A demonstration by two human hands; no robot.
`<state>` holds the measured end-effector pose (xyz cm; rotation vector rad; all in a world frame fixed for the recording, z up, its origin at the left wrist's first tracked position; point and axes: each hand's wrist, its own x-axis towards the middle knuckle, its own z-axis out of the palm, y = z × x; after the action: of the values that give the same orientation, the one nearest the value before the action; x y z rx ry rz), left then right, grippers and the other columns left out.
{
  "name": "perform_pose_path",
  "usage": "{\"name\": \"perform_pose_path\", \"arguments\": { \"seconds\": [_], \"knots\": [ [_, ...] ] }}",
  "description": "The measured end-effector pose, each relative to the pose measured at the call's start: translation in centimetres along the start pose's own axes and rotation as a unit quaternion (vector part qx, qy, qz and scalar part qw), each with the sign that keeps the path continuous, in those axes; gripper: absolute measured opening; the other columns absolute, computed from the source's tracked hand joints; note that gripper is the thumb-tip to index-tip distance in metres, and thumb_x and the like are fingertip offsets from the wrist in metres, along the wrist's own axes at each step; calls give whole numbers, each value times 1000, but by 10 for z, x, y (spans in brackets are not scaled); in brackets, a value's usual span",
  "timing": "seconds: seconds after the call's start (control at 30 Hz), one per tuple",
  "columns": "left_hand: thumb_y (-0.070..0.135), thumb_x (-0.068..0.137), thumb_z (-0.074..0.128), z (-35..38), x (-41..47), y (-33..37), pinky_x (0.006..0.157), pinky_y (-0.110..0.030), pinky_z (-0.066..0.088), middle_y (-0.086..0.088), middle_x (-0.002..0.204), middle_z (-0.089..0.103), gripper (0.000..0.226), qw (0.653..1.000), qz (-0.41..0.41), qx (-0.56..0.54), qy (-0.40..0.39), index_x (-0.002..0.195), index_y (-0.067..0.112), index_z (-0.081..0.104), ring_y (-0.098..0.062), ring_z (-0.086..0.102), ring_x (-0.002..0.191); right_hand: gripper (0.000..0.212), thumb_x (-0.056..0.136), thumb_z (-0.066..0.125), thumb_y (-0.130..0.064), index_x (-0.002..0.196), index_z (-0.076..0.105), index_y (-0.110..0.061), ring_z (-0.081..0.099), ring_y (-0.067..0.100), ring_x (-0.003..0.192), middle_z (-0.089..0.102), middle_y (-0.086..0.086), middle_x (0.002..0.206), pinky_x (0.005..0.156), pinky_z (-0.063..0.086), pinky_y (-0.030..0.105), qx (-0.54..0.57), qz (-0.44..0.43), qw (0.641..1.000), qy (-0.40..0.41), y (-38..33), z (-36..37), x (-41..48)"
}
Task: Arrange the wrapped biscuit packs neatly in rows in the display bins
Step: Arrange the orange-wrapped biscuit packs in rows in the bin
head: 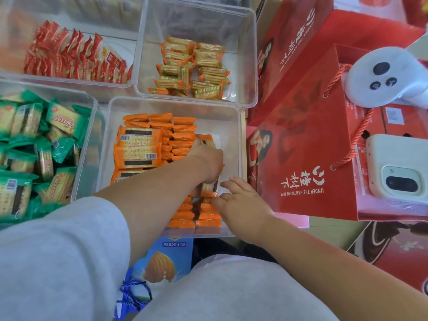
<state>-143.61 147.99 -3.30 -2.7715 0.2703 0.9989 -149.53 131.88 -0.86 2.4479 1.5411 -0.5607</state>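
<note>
In the near middle bin (231, 126), the left hand (206, 158) grips orange biscuit packs (209, 188) (on edge, probably to extend the right row). The right hand (243, 200), fingers (235, 183) loosely spread, steadies them.

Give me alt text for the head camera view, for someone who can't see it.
A person's left hand grips several orange biscuit packs in a clear bin while the right hand touches packs beside it. Neighbouring bins hold red packs, green packs and gold packs; red gift bags stand at right.
</note>
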Motion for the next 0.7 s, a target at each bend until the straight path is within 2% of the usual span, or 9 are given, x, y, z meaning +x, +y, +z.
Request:
{"name": "perform_pose_path", "arguments": {
  "seconds": [0.1, 0.2, 0.27, 0.33, 0.4, 0.5, 0.57, 0.63, 0.7],
  "knots": [
    [34, 91, 61, -3, 1, -1, 84, -41, 37, -1, 94, 56, 36, 998, 4, -58, 1, 121, 17, 49, -25, 58, 98, 34, 86, 56, -14, 117, 64, -24, 45, 30, 129, 73, -5, 101, 115, -5, 37, 2, 1, 1000, -5, 0, -1, 1],
    [33, 90, 68, -7, -3, -1, 69, -35, 46, 1, 85, 56, 26, 997, 32, -70, -14, 108, 17, 58, -22, 60, 86, 34, 87, 55, -13, 118, 62, -24, 43, 30, 129, 73, -3, 101, 116, 0, 38, 12, 3, 1000, -17, -1, -5, 2],
    [33, 88, 71, -10, -6, -2, 63, -33, 49, 0, 82, 56, 22, 996, 56, -67, -24, 98, 16, 61, -19, 59, 78, 32, 88, 55, -13, 117, 63, -24, 42, 30, 129, 73, -2, 100, 119, 3, 38, 18, 6, 1000, -22, -2, -8, 2],
    [33, 84, 74, -12, -10, -1, 63, -32, 49, -2, 85, 54, 23, 993, 81, -82, -32, 94, 17, 59, -18, 56, 77, 32, 89, 57, -16, 119, 65, -24, 44, 28, 126, 73, -3, 98, 121, 7, 38, 15, 15, 1000, -16, -4, -12, 3],
    [29, 83, 73, -13, -16, 0, 64, -33, 46, -1, 86, 51, 27, 990, 100, -99, -29, 102, 19, 56, -19, 55, 80, 33, 90, 58, -19, 121, 68, -25, 49, 26, 118, 71, -2, 96, 121, 12, 37, -3, 27, 1000, -3, -7, -14, 5],
    [24, 89, 66, -8, -30, -3, 61, -34, 42, 3, 78, 46, 29, 986, 99, -130, 30, 113, 17, 52, -21, 52, 77, 33, 89, 57, -18, 120, 68, -23, 50, 25, 110, 70, -2, 92, 120, 14, 38, -24, 36, 999, 2, -11, -12, 8],
    [29, 91, 62, 1, -43, -7, 66, -36, 47, 0, 85, 55, 27, 984, 99, -127, 77, 113, 17, 53, -24, 56, 81, 32, 87, 55, -15, 116, 69, -20, 49, 25, 109, 72, -2, 91, 119, 12, 38, -23, 30, 999, -3, -9, -9, 8],
    [38, 91, 59, 15, -56, -8, 91, -43, 48, -4, 100, 65, 29, 984, 108, -101, 104, 112, 18, 54, -27, 62, 95, 27, 88, 54, -14, 109, 70, -20, 52, 24, 108, 72, -2, 90, 119, 15, 39, -11, 12, 1000, -3, -5, -10, 7],
    [38, 92, 53, 31, -68, -7, 113, -56, 28, -4, 105, 67, 37, 986, 107, -88, 92, 123, 18, 53, -29, 59, 109, 17, 87, 56, -14, 90, 72, -19, 58, 24, 93, 69, -1, 78, 113, 30, 40, 21, -4, 1000, 22, -2, -13, 8]
  ]
}}
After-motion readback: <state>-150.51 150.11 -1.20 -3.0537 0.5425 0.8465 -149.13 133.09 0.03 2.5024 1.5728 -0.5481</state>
